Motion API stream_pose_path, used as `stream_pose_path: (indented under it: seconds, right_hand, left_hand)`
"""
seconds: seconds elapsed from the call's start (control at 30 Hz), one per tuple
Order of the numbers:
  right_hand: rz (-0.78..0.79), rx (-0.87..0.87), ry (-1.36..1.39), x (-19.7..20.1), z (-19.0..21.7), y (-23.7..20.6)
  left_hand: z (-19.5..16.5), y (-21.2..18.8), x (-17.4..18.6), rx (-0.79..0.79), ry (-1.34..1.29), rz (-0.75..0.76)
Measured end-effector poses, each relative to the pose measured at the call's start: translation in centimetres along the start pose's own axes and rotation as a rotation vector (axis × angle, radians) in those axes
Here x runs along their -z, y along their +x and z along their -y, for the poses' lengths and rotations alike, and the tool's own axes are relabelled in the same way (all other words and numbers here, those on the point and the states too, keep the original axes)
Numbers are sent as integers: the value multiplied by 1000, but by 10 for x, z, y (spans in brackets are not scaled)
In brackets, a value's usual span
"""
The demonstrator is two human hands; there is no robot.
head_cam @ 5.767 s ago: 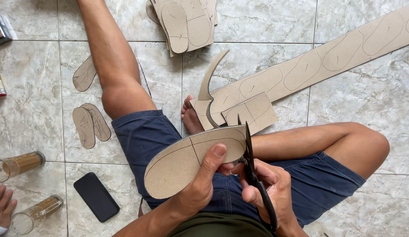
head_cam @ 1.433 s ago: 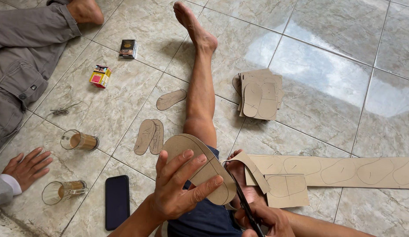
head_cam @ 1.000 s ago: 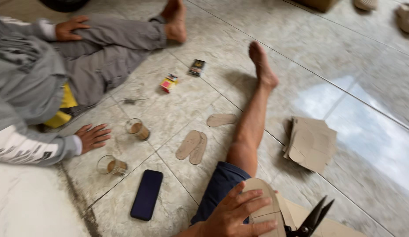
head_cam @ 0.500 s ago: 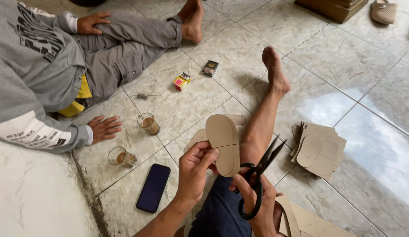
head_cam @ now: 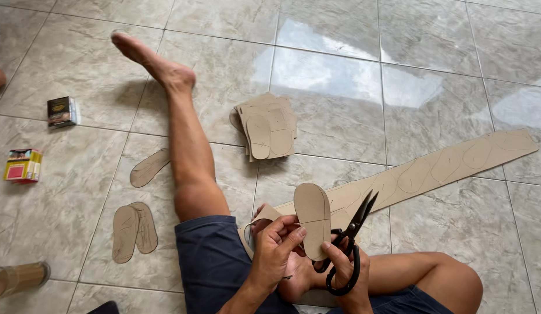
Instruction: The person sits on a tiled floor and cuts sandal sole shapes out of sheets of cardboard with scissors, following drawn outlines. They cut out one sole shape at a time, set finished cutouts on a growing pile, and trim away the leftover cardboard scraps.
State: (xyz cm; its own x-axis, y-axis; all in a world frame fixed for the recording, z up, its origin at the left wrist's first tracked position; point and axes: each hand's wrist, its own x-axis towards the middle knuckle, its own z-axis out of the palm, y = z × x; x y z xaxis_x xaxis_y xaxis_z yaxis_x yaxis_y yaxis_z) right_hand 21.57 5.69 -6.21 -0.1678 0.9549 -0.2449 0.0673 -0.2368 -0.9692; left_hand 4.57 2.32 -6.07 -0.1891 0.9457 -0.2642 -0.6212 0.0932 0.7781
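Standing free of its strip now, a cardboard sole cutout (head_cam: pixel 313 220) is pinched upright by the left hand (head_cam: pixel 274 256) above the lap, while the right hand (head_cam: pixel 347 272) grips black scissors (head_cam: pixel 350 244), blades parted, beside the marked cardboard strip (head_cam: pixel 433 171) on the tiled floor (head_cam: pixel 445 70).

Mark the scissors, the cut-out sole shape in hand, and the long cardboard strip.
scissors (head_cam: pixel 356 224), head view, on the black blades near the pivot.
cut-out sole shape (head_cam: pixel 313 218), head view, middle of its face.
long cardboard strip (head_cam: pixel 450 166), head view, mid-length of its surface.
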Motion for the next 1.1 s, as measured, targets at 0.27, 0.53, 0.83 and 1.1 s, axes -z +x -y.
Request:
stream_pose_path:
  seconds: [0.27,0.53,0.83,1.1]
  right_hand:
    - [-90,202,18,-22,46,32]
    - [-141,418,117,-36,61,42]
    - [-132,94,-815,14,57,125]
    - [-160,3,-1022,62,-7,64]
  left_hand:
    - [8,-3,42,-43,297,-143]
    - [7,-16,58,-266,890,-262]
    - [0,-13,51,-466,1101,-166]
    - [4,7,39,-578,1496,60]
